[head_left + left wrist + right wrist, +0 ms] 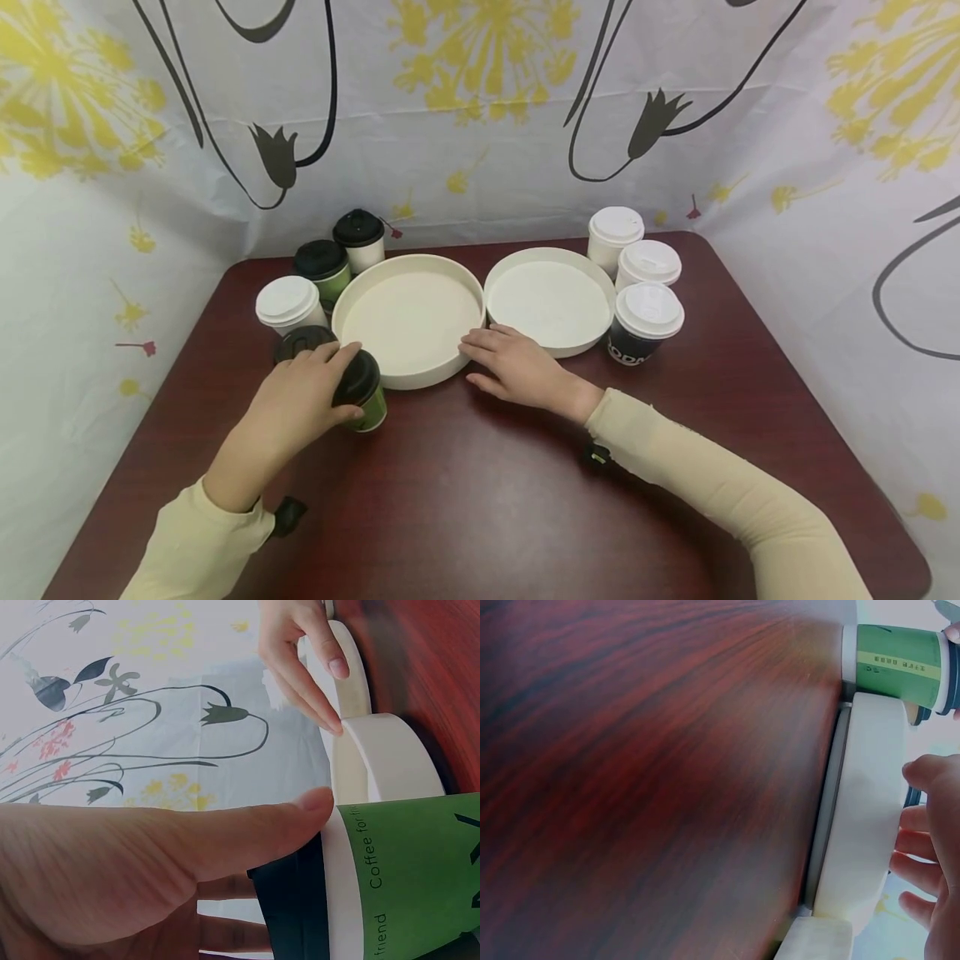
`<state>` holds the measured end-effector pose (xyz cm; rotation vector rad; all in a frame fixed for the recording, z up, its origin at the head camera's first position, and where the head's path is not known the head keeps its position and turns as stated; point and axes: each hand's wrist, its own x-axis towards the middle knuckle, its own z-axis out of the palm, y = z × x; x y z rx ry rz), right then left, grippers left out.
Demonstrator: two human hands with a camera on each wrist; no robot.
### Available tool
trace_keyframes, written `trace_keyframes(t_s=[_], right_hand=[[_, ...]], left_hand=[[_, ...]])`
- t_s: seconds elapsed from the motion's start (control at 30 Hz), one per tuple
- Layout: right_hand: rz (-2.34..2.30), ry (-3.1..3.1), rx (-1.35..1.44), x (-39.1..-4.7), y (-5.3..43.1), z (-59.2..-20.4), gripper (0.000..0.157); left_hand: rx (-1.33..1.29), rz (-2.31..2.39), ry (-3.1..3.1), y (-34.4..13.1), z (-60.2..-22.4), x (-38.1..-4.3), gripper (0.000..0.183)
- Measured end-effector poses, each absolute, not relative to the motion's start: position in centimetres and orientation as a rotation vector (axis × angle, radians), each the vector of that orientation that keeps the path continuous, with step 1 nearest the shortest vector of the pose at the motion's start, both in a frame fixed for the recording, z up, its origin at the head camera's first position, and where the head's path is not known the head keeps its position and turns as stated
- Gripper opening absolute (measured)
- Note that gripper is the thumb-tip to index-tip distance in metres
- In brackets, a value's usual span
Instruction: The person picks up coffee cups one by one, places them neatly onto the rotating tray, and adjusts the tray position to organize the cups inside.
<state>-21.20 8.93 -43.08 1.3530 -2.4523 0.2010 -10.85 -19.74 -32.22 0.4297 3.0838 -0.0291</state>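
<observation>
My left hand [296, 400] is at the left front of the cream round tray. Its thumb and fingers grip a green paper coffee cup [372, 411] around its black lid, as the left wrist view shows with the cup's printed side [409, 870]. The cup stands close to the tray's front left wall. My right hand [525, 371] rests at the right rim of the cream tray [408, 321], fingers nearly straight and nothing in its grasp. Beside it lies the white round tray [551, 300], touching the cream one.
Left of the trays stand a white-lidded cup [288, 302], a green black-lidded cup [322, 262], a white black-lidded cup [360, 237] and another black lid [303, 340], partly hidden by my left hand. Several white-lidded cups [648, 312] line the right. A patterned cloth [480, 183] hangs behind.
</observation>
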Motion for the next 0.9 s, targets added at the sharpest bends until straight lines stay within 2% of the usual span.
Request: trace_keyframes(t_s=[0.9], right_hand=[[0.256,-2.474,1.344,-21.14,8.89,-43.11,0.046]], left_hand=[[0.42,-0.047,3.077,-19.64,-32.41,-11.03,0.081]])
